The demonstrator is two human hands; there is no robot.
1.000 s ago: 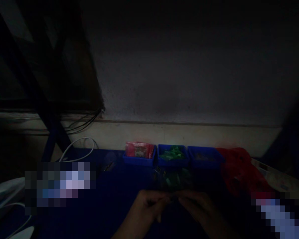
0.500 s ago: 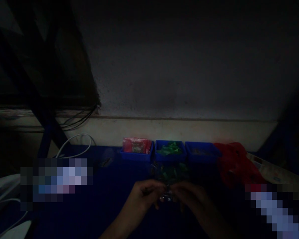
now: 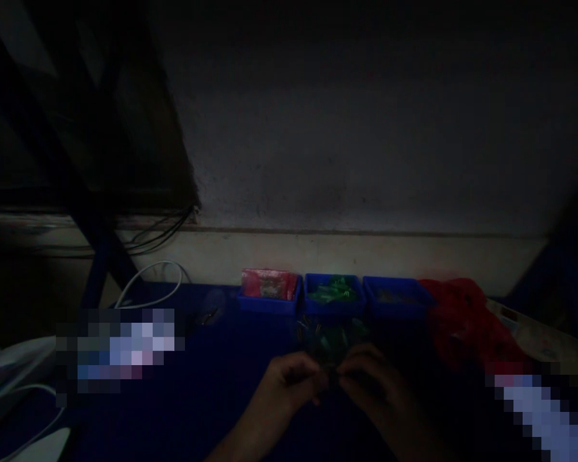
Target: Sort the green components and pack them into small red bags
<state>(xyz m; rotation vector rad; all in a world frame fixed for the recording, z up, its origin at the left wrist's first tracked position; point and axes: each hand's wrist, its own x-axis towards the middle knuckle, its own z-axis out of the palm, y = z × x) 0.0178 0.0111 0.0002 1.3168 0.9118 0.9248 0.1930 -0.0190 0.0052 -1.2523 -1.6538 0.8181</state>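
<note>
The scene is very dark. My left hand (image 3: 289, 388) and my right hand (image 3: 373, 388) meet over a dark blue table (image 3: 212, 398), fingers pinched together around something small that I cannot make out. Just beyond the fingertips lies a loose pile of small green parts (image 3: 334, 339). Behind it stand three blue bins in a row: the left bin (image 3: 268, 301) holds red packets, the middle bin (image 3: 334, 296) holds green parts, and the right bin (image 3: 397, 298) holds dim small pieces.
A red plastic bag (image 3: 462, 324) lies right of the bins. White cables (image 3: 149, 282) curl at the back left, and a white object (image 3: 14, 366) sits at the far left. A pale wall rises behind the table.
Both hands stay together in front of the green pile; they have shifted slightly right and a bright glint seen between the fingers half a second ago is gone.
</note>
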